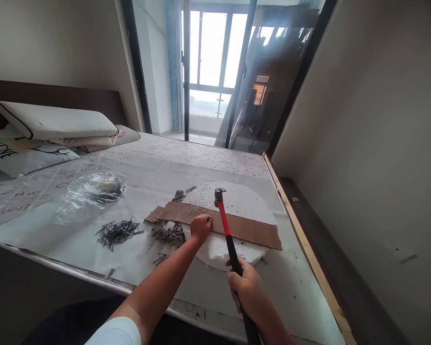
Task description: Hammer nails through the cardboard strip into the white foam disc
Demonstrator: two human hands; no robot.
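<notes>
We see daylight glaring through the far window (214, 50) — blown white — while the right wall (377, 139) sits in dim shade.

The hands (201, 227) (248, 283) are bare, the left sleeve (117, 331) short (and white).

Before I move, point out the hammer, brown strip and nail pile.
Hammer (232, 248): head view, black handle below the red.
Brown strip (246, 230): head view, surface right of the hammer.
Nail pile (118, 232): head view, middle of the heap.
</notes>
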